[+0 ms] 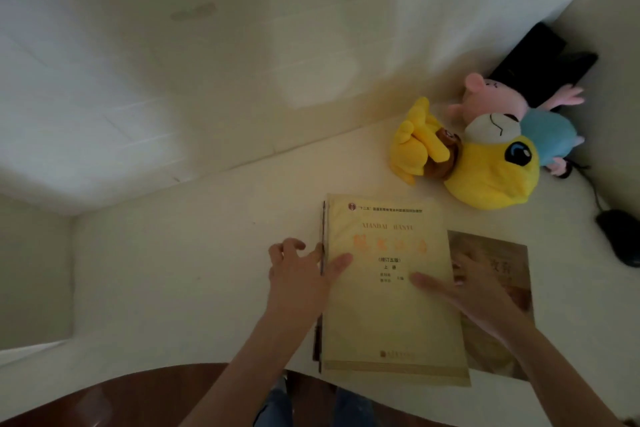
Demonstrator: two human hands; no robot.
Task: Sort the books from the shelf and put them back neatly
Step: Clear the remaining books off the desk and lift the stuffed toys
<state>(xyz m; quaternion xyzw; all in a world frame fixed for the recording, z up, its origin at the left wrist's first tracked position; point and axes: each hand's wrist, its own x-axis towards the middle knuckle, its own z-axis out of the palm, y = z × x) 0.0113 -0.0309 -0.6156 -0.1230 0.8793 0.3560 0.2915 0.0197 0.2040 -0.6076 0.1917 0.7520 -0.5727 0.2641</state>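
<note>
A pale yellow textbook (388, 315) lies face up on top of a small stack on the white desk (173, 288); darker spines (322, 246) of the books beneath show along its left edge. A brown book (498, 354) lies flat under its right side. My left hand (301, 270) sits at the stack's left edge, thumb on the yellow cover and fingers spread against the spines. My right hand (474, 291) rests with straight fingers across the yellow cover and the brown book.
Plush toys lie at the back right: a yellow one (485, 170), a pink pig (491, 97) and a blue one (550, 139). A black box (540, 62) stands in the corner. A black mouse (620, 236) with its cable is at the right edge. White walls enclose the desk.
</note>
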